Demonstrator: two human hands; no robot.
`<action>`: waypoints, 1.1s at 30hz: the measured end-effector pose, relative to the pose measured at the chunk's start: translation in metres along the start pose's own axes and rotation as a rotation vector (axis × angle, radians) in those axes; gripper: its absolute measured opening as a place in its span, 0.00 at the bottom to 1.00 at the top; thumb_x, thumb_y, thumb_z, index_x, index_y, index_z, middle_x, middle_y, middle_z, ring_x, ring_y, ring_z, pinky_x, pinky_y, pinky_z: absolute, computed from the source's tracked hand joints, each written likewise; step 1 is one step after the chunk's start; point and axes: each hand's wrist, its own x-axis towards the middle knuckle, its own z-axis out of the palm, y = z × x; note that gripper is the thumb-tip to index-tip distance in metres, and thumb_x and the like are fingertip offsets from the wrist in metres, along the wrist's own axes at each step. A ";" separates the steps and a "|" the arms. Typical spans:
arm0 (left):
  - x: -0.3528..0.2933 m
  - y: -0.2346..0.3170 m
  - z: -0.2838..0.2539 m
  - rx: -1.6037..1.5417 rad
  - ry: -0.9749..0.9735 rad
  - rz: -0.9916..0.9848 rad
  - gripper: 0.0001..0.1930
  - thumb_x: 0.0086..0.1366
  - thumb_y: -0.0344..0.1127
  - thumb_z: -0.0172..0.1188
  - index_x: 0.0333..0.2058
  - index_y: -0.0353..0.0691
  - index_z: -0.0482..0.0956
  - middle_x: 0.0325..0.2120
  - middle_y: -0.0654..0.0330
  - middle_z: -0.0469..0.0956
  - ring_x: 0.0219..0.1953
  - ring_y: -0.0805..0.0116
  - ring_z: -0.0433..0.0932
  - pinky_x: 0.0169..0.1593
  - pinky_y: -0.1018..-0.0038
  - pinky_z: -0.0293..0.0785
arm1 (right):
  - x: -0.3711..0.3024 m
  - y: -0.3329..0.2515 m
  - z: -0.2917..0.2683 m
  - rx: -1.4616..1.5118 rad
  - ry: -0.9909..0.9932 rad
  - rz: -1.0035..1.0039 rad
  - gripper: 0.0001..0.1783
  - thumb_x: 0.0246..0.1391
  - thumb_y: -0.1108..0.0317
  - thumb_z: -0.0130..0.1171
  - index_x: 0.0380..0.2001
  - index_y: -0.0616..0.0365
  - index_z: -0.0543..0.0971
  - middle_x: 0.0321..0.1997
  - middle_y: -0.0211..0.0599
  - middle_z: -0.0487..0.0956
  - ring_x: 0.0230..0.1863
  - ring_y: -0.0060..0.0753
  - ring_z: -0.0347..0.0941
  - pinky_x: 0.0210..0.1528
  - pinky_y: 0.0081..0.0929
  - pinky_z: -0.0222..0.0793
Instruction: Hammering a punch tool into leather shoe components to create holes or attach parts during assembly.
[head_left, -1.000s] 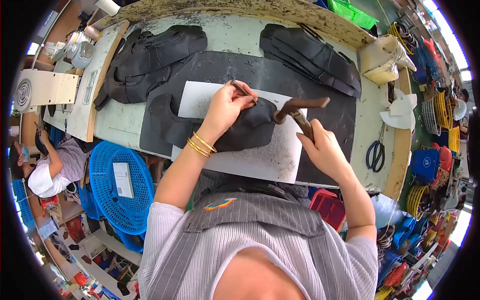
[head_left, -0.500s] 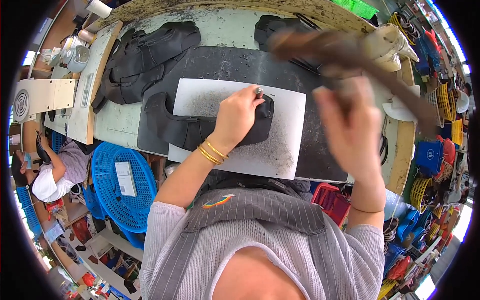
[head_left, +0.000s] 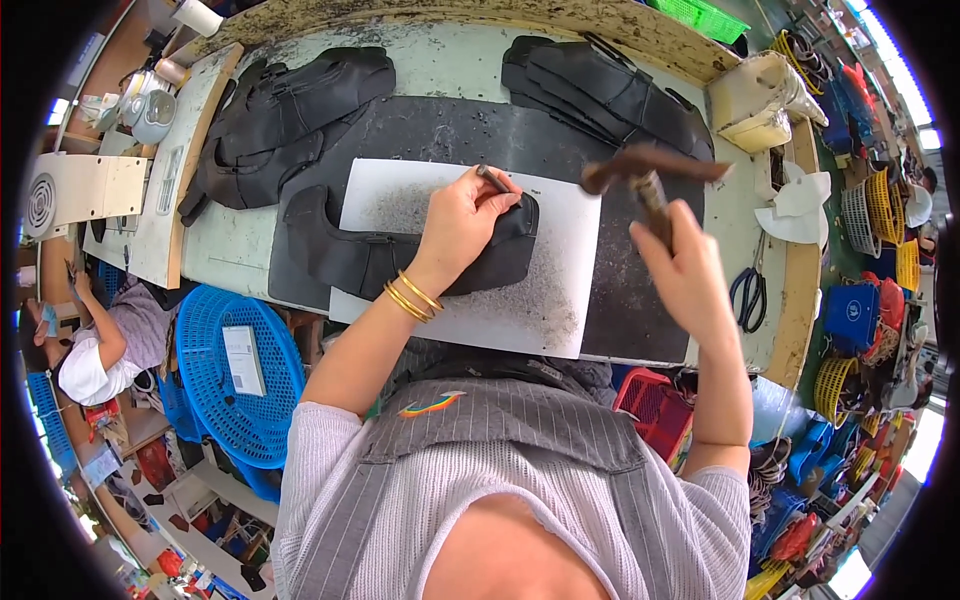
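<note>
My left hand point(head_left: 465, 222) is closed around a short metal hole punch point(head_left: 491, 179), which slants over the right end of a black leather shoe upper point(head_left: 400, 262). That piece lies partly on a white board point(head_left: 560, 290) strewn with dark specks. To the right, my right hand point(head_left: 684, 268) grips a hammer point(head_left: 652, 200) by its wooden handle. The rusty head is raised clear of the punch and a little blurred. My left fingers hide part of the punch and the leather below it.
Black leather uppers lie in a left stack point(head_left: 300, 115) and a right stack point(head_left: 600, 90). Scissors point(head_left: 748, 295) rest at the right edge near a cream container point(head_left: 750, 105). Beside the bench stands a blue basket point(head_left: 205, 350). Another person point(head_left: 105, 345) sits at far left.
The hammer has come down and left from its blurred position, turning as my right hand moved. My left hand stays on the upper, and the punch now leans more to the left.
</note>
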 end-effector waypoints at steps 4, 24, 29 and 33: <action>-0.002 0.006 0.011 0.381 0.066 0.126 0.04 0.59 0.23 0.58 0.33 0.35 0.75 0.30 0.59 0.81 0.33 0.75 0.79 0.37 0.81 0.73 | 0.018 -0.045 -0.033 0.097 0.281 -0.113 0.14 0.53 0.69 0.59 0.26 0.62 0.64 0.16 0.42 0.69 0.16 0.31 0.57 0.20 0.27 0.59; -0.018 0.029 -0.045 -0.368 0.293 0.102 0.06 0.65 0.29 0.52 0.39 0.37 0.72 0.33 0.64 0.74 0.38 0.74 0.76 0.40 0.77 0.72 | 0.043 -0.017 0.100 0.477 -0.004 0.072 0.19 0.40 0.68 0.69 0.31 0.62 0.70 0.25 0.29 0.70 0.26 0.23 0.67 0.32 0.22 0.66; -0.049 0.050 -0.081 0.600 -0.183 0.107 0.12 0.55 0.37 0.63 0.37 0.39 0.80 0.26 0.60 0.76 0.30 0.73 0.70 0.37 0.79 0.66 | 0.020 -0.010 0.069 0.897 0.108 0.135 0.16 0.41 0.76 0.67 0.26 0.55 0.67 0.22 0.21 0.65 0.23 0.15 0.61 0.25 0.15 0.58; -0.035 0.058 -0.073 0.536 -0.448 0.100 0.15 0.49 0.33 0.69 0.36 0.37 0.79 0.24 0.66 0.69 0.31 0.76 0.66 0.36 0.80 0.63 | 0.018 0.003 0.065 1.061 0.194 0.302 0.15 0.43 0.78 0.66 0.26 0.55 0.67 0.23 0.22 0.66 0.24 0.16 0.64 0.27 0.17 0.63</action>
